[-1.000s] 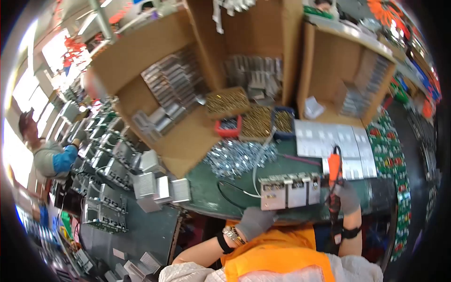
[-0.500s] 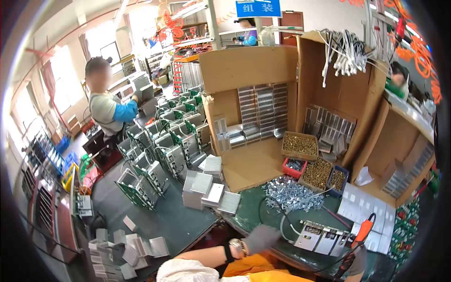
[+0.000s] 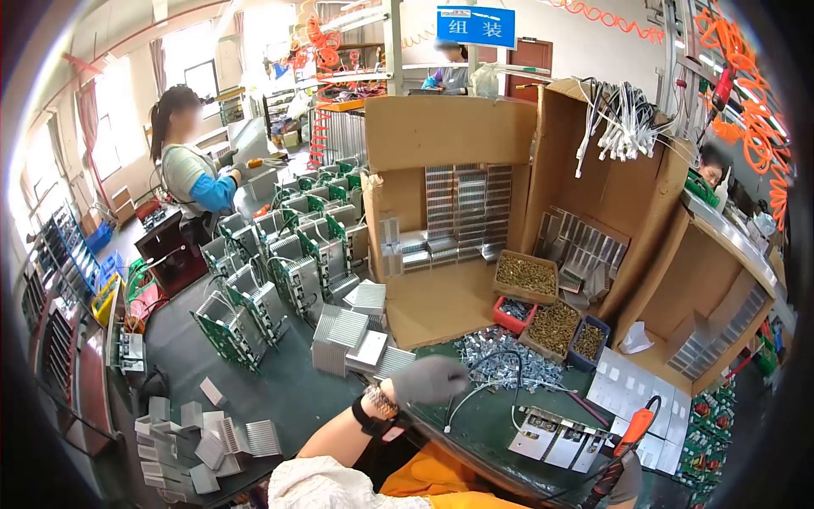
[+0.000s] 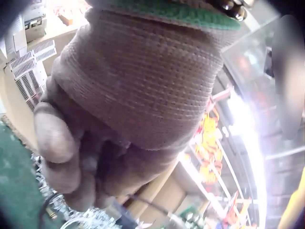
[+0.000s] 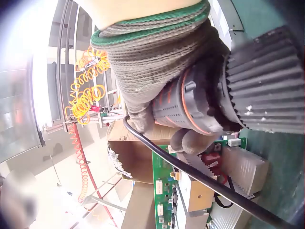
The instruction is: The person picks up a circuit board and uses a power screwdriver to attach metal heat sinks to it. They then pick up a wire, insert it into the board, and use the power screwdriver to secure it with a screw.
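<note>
My left hand (image 3: 431, 379), in a grey glove, is raised over the bench's front edge, left of the metal heat sink assembly (image 3: 560, 437). Its fingers (image 4: 57, 136) are bent in the left wrist view. A black and white cable (image 3: 500, 352) loops from beside this hand toward the assembly; I cannot tell whether the fingers hold it. At lower right, my gloved right hand (image 3: 627, 483) grips an orange and black electric screwdriver (image 3: 632, 434). The right wrist view shows its ribbed black collar (image 5: 267, 83) close up, beside a green circuit board (image 5: 160, 191) with heat sinks.
Loose silver clips (image 3: 509, 363) lie behind the assembly, near bins of brass screws (image 3: 555, 327). White sheets (image 3: 623, 382) lie right of these. Finned heat sinks (image 3: 365, 339) and rows of circuit boards (image 3: 237, 327) occupy the left bench. Cardboard boxes (image 3: 449, 127) stand behind; another person (image 3: 195, 161) works at left.
The head view has swung left and up. My left hand has risen and moved away from the assembly's lower left edge. The right hand keeps its grip on the screwdriver.
</note>
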{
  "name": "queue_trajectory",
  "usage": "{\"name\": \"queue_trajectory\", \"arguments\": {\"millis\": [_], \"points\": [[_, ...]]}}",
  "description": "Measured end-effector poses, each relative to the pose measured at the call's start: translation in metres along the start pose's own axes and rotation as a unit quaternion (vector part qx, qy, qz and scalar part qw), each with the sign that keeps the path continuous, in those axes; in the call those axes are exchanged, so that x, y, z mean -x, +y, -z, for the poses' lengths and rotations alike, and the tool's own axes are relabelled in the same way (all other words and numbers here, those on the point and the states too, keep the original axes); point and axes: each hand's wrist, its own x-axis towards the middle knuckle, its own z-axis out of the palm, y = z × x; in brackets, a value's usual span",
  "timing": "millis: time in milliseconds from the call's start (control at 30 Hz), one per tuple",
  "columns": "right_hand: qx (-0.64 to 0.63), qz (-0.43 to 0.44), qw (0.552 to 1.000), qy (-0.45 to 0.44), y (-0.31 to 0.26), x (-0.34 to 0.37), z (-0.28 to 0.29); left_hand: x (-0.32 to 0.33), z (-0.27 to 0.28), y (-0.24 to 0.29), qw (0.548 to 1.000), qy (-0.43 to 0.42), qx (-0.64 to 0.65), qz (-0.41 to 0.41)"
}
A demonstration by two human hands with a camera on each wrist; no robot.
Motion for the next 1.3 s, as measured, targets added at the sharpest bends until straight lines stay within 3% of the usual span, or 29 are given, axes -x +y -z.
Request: {"name": "queue_trajectory", "arguments": {"millis": [67,133,200,233,300,333,400,433,567,633,767,867,933,967,1000,1067,1100,1167,1233,1300], "points": [[0.087,0.111,0.99,0.015,0.004,-0.017,0.012,-0.026,0.002,0.023,0.986,0.119,0.093,0.067],[0.072,0.098,0.992,0.022,0.007,-0.027,0.014,-0.051,-0.023,0.032,0.989,0.122,0.082,0.019],[0.055,0.09,0.994,0.03,0.008,-0.037,0.017,-0.073,-0.056,0.028,1.0,-0.013,-0.018,0.011],[0.067,0.085,0.994,0.003,0.007,-0.042,0.021,-0.082,-0.065,0.029,1.0,-0.013,-0.017,0.01],[0.076,0.086,0.993,-0.011,0.01,-0.045,0.026,-0.098,-0.078,0.032,0.978,-0.169,-0.097,0.069],[0.076,0.092,0.993,-0.008,0.015,-0.052,0.035,-0.103,-0.084,0.027,0.979,-0.169,-0.096,0.063],[0.053,0.092,0.99,-0.094,0.02,-0.069,0.056,-0.112,-0.085,0.027,0.962,-0.247,-0.1,0.061],[0.079,0.061,0.991,-0.09,0.017,-0.075,0.062,-0.111,-0.08,0.034,0.947,-0.283,-0.057,0.14],[0.055,0.102,0.987,-0.112,0.009,-0.039,0.028,-0.096,-0.091,0.032,0.949,-0.272,0.04,0.157],[0.047,0.116,0.991,-0.042,0.012,-0.046,0.032,-0.097,-0.1,0.023,0.944,-0.278,0.077,0.161],[0.015,0.106,0.994,-0.036,0.01,-0.034,0.007,-0.087,-0.11,0.015,0.926,-0.252,0.222,0.173],[0.046,0.144,0.983,-0.1,-0.002,-0.017,-0.001,-0.079,-0.106,0.023,0.913,-0.232,0.283,0.179],[0.035,0.125,0.988,-0.081,0.0,-0.016,0.016,-0.075,-0.113,0.024,0.936,-0.198,0.266,0.116],[0.052,0.138,0.984,-0.097,-0.008,0.007,0.001,-0.071,-0.117,0.023,0.927,-0.179,0.323,0.063],[0.067,0.153,0.98,-0.112,-0.015,0.022,-0.011,-0.068,-0.118,0.025,0.927,-0.198,0.314,0.056],[0.069,0.138,0.984,-0.085,-0.008,0.014,-0.003,-0.057,-0.117,0.036,0.943,-0.135,0.3,0.056],[0.104,0.113,0.982,-0.106,-0.006,0.017,-0.003,-0.05,-0.113,0.044,0.971,-0.098,0.216,0.018],[0.159,0.081,0.977,-0.116,-0.005,0.022,-0.008,-0.044,-0.119,0.042,0.978,-0.101,0.179,0.019],[0.136,0.089,0.981,-0.103,-0.001,0.033,-0.011,-0.036,-0.13,0.035,0.991,-0.066,0.115,-0.014],[0.112,0.092,0.985,-0.09,0.003,0.034,-0.009,-0.03,-0.13,0.037,0.986,-0.055,0.145,-0.057]]}}
